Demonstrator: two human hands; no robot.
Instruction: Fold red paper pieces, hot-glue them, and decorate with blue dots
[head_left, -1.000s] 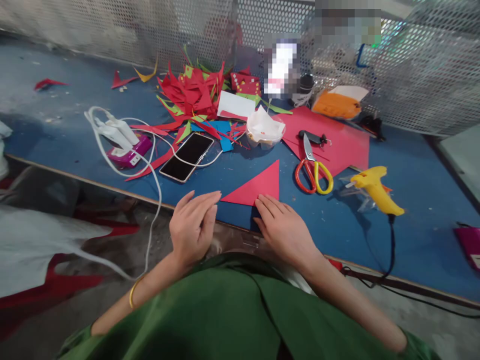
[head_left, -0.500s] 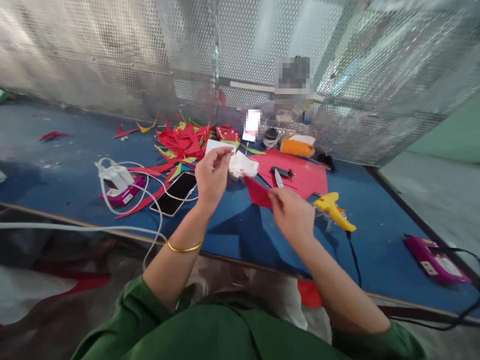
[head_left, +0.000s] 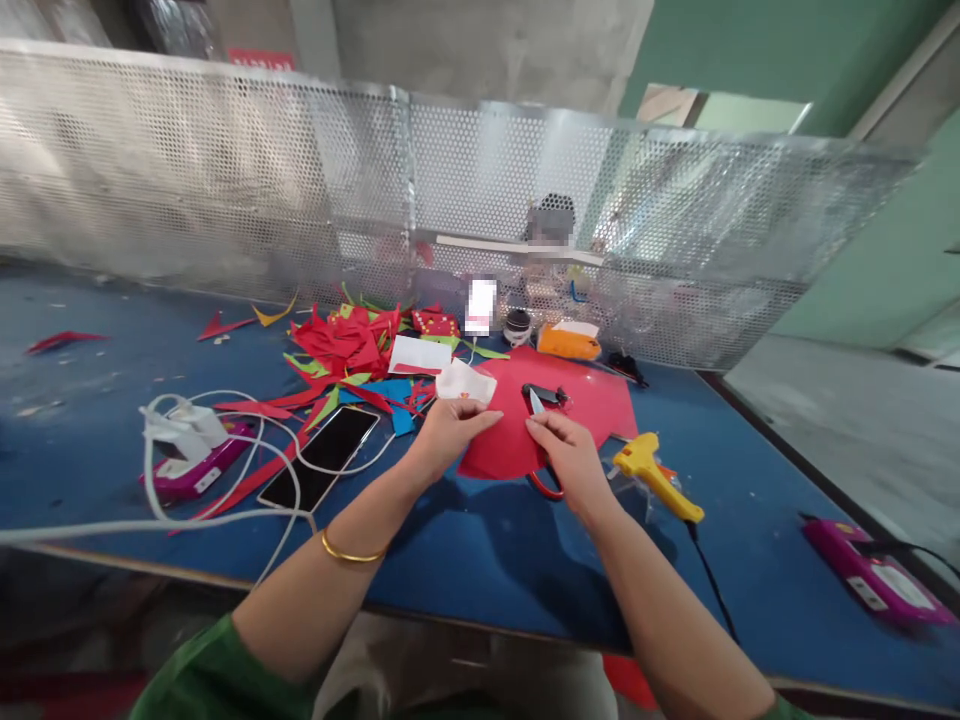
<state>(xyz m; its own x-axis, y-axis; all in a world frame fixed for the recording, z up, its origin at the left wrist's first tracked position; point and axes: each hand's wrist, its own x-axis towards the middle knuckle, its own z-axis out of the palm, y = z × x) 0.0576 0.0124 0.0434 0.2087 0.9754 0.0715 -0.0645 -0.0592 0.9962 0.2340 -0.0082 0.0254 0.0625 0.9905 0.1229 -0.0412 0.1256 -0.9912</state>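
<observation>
A piece of red paper (head_left: 499, 445) is stretched between my two hands above the blue table. My left hand (head_left: 452, 432) pinches its left edge, fingers closed. On the right edge, my right hand (head_left: 564, 452) has its fingers closed too. Scissors with a red-rimmed handle (head_left: 547, 487) lie partly hidden behind the paper and my right hand. A crumpled white paper (head_left: 465, 382) sits just beyond my left hand. Larger red sheets (head_left: 600, 395) lie behind, with a black object (head_left: 551, 394) on top.
Red scraps (head_left: 360, 340) are heaped at the back left. A phone (head_left: 322, 458), white cables and a purple power strip (head_left: 199, 468) lie left. A yellow glue gun (head_left: 660, 478) and another purple strip (head_left: 874, 572) lie right. Mesh panels (head_left: 480, 170) stand behind; a person is beyond.
My left hand has turned and come down onto the red paper, which is now spread flatter between both hands. The view has tilted up.
</observation>
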